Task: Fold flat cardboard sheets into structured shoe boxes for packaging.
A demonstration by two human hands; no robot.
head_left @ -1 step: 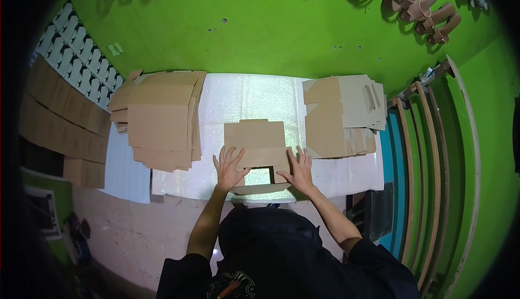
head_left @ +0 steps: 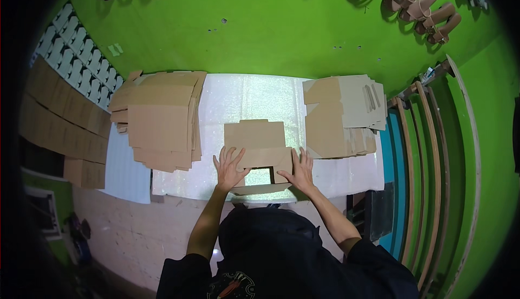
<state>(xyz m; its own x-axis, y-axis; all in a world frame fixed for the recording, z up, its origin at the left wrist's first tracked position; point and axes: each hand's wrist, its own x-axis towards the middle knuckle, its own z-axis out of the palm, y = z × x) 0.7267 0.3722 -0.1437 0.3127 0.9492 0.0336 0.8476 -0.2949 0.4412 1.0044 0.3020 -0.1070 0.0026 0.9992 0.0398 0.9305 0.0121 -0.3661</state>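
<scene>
A partly folded brown cardboard box [head_left: 254, 135] sits on the table before me, its lid panel standing away toward the far side. Between its side flaps, a rectangular gap shows the shiny table surface. My left hand [head_left: 230, 168] lies over the box's left side with fingers spread, the thumb reaching onto the left flap. On the opposite side my right hand [head_left: 300, 170] has its fingers stretched along the outer edge, its thumb over the right flap. Both hands are open and touch the cardboard. The undersides of the folds are hidden.
Flat cardboard blanks [head_left: 160, 123] are stacked at the table's left, and another stack [head_left: 325, 120] lies at the right. Closed cartons [head_left: 84, 172] are piled far left. Wooden rails [head_left: 428, 169] stand at the right. Sandals [head_left: 428, 7] hang on the green wall.
My right hand's fingers have drawn slightly closer together and the right side of the box shifts a little outward against them. The left hand stays in place.
</scene>
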